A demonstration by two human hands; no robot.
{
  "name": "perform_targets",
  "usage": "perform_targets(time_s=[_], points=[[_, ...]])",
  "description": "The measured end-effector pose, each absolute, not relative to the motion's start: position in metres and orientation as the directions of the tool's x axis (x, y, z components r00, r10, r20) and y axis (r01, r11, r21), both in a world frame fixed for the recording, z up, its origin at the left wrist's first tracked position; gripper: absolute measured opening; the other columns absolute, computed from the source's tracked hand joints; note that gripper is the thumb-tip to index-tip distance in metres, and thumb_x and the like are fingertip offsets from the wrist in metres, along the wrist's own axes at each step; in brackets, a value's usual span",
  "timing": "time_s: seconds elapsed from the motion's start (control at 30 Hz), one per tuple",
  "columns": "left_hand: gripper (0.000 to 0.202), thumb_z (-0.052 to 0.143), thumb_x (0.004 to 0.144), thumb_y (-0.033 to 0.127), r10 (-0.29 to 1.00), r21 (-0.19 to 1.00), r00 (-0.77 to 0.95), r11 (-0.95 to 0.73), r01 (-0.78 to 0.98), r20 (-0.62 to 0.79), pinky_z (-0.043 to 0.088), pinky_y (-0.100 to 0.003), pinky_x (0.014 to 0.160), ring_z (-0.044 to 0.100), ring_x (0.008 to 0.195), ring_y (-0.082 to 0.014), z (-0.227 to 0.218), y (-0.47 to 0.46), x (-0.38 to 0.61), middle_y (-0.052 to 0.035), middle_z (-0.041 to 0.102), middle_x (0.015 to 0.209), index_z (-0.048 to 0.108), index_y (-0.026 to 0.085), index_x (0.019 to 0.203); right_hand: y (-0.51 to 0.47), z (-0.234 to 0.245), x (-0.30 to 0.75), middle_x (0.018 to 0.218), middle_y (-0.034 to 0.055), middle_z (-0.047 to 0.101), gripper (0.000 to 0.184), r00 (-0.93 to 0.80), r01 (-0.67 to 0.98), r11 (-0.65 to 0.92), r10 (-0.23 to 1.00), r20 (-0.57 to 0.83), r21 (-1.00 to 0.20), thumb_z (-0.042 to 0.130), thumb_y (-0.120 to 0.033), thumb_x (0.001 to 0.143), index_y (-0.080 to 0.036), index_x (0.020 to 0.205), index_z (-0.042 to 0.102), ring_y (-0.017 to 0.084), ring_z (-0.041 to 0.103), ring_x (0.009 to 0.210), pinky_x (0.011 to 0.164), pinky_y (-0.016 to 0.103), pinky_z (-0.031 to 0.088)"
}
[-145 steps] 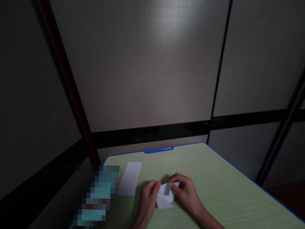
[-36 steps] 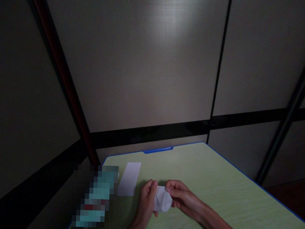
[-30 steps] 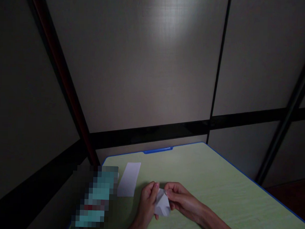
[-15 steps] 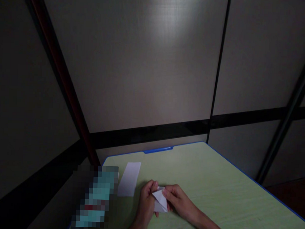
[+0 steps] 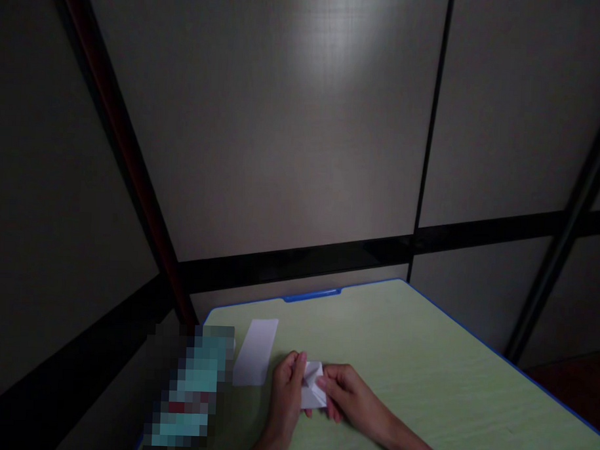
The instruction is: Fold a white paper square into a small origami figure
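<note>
Between my two hands is a small folded piece of white paper [image 5: 313, 397], creased, with a flap on its upper face. My left hand [image 5: 289, 389] grips its left edge, thumb on top and fingers curled beneath. On the right side, my right hand [image 5: 346, 391] pinches the paper, its thumb pressing on the flap; the other fingers are partly hidden below. A flat white paper strip [image 5: 255, 352] lies on the table to the left of my left hand, apart from it.
The pale green table [image 5: 422, 380] has a blue rim and a blue handle [image 5: 312, 295] at its far edge. A pixelated teal object [image 5: 190, 392] sits at the table's left. Behind stands a panelled wall or cabinet [image 5: 293, 146] with dark strips.
The paper's raised triangular flap now looks flatter and more opened out. My left thumb has shifted on the paper's edge, and my right thumb has moved slightly down.
</note>
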State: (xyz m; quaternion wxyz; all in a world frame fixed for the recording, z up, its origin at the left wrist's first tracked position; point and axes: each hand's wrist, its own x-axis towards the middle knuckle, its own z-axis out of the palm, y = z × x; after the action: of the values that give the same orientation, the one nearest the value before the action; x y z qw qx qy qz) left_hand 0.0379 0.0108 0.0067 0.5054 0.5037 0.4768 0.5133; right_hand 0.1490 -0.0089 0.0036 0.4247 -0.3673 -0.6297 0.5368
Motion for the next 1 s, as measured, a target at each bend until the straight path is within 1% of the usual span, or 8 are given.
perform_targets(time_s=[0.13, 0.27, 0.4, 0.5, 0.6, 0.73, 0.83, 1.0], points=[[0.037, 0.045, 0.056, 0.052, 0.999, 0.999, 0.000, -0.036, -0.037, 0.036, 0.026, -0.013, 0.017, 0.037, 0.023, -0.0047, 0.011, 0.010, 0.037, 0.0105, 0.034, 0.034, 0.036, 0.017, 0.049, -0.014, 0.010, 0.150, 0.040, -0.0055, 0.041, 0.034, -0.392, 0.039, 0.185, 0.907, 0.155, -0.982, 0.040, -0.041, 0.071, -0.012, 0.056, 0.049, 0.003, 0.032, 0.033, 0.034, 0.015, 0.024], [0.038, 0.045, 0.055, 0.053, 0.999, 0.999, -0.042, -0.028, -0.042, 0.026, 0.026, -0.013, 0.017, 0.037, 0.023, -0.0049, 0.012, 0.011, 0.037, 0.0102, 0.035, 0.033, 0.037, 0.017, 0.049, -0.015, 0.014, 0.150, 0.040, -0.0051, 0.040, 0.037, -0.424, 0.053, 0.166, 0.897, 0.129, -0.985, 0.037, -0.042, 0.072, -0.011, 0.055, 0.050, 0.004, 0.033, 0.033, 0.034, 0.015, 0.024], [0.039, 0.046, 0.053, 0.054, 0.999, 0.998, -0.025, -0.024, -0.061, 0.023, 0.027, -0.013, 0.017, 0.036, 0.022, -0.0045, 0.013, 0.011, 0.037, 0.0106, 0.034, 0.033, 0.036, 0.017, 0.048, -0.015, 0.015, 0.150, 0.040, -0.0056, 0.039, 0.037, -0.434, 0.064, 0.160, 0.893, 0.117, -0.985, 0.038, -0.043, 0.071, -0.011, 0.057, 0.051, 0.004, 0.031, 0.033, 0.035, 0.015, 0.024], [0.039, 0.047, 0.053, 0.053, 1.000, 0.999, -0.003, -0.018, -0.050, 0.018, 0.025, -0.013, 0.016, 0.035, 0.022, -0.0043, 0.013, 0.010, 0.038, 0.0108, 0.033, 0.033, 0.036, 0.017, 0.048, -0.014, 0.013, 0.150, 0.042, -0.0050, 0.041, 0.035, -0.440, 0.018, 0.140, 0.890, 0.118, -0.990, 0.041, -0.043, 0.069, -0.011, 0.058, 0.050, 0.004, 0.032, 0.035, 0.036, 0.016, 0.025], [0.038, 0.047, 0.054, 0.052, 0.999, 0.999, 0.027, -0.029, -0.026, 0.030, 0.023, -0.012, 0.015, 0.035, 0.021, -0.0041, 0.012, 0.009, 0.038, 0.0109, 0.032, 0.033, 0.036, 0.017, 0.047, -0.011, 0.008, 0.151, 0.044, -0.0049, 0.042, 0.030, -0.390, -0.071, 0.117, 0.911, 0.136, -0.991, 0.045, -0.040, 0.068, -0.012, 0.057, 0.047, 0.004, 0.033, 0.036, 0.037, 0.016, 0.024], [0.034, 0.046, 0.057, 0.048, 0.997, 0.998, 0.053, -0.064, 0.019, 0.063, 0.022, -0.012, 0.016, 0.034, 0.021, -0.0039, 0.010, 0.007, 0.039, 0.0106, 0.033, 0.032, 0.036, 0.017, 0.048, -0.009, 0.006, 0.152, 0.044, -0.0046, 0.042, 0.027, -0.358, -0.162, 0.080, 0.924, 0.134, -0.984, 0.045, -0.036, 0.069, -0.013, 0.056, 0.044, 0.005, 0.034, 0.038, 0.038, 0.017, 0.024], [0.030, 0.048, 0.057, 0.044, 0.994, 0.997, 0.085, -0.068, 0.040, 0.065, 0.025, -0.013, 0.017, 0.037, 0.023, -0.0053, 0.012, 0.004, 0.040, 0.0095, 0.038, 0.033, 0.037, 0.017, 0.050, -0.008, 0.006, 0.153, 0.042, -0.0049, 0.042, 0.027, -0.354, -0.180, 0.071, 0.926, 0.132, -0.981, 0.045, -0.035, 0.069, -0.012, 0.054, 0.045, 0.005, 0.034, 0.037, 0.038, 0.017, 0.024], [0.023, 0.052, 0.058, 0.032, 0.984, 0.995, 0.144, -0.104, -0.004, 0.103, 0.034, -0.015, 0.026, 0.041, 0.029, -0.0060, 0.012, 0.004, 0.039, 0.0090, 0.041, 0.037, 0.034, 0.018, 0.053, -0.005, 0.006, 0.153, 0.038, -0.0055, 0.042, 0.028, -0.315, -0.208, 0.072, 0.939, 0.137, -0.975, 0.048, -0.035, 0.066, -0.013, 0.050, 0.044, 0.005, 0.035, 0.033, 0.035, 0.017, 0.025]])
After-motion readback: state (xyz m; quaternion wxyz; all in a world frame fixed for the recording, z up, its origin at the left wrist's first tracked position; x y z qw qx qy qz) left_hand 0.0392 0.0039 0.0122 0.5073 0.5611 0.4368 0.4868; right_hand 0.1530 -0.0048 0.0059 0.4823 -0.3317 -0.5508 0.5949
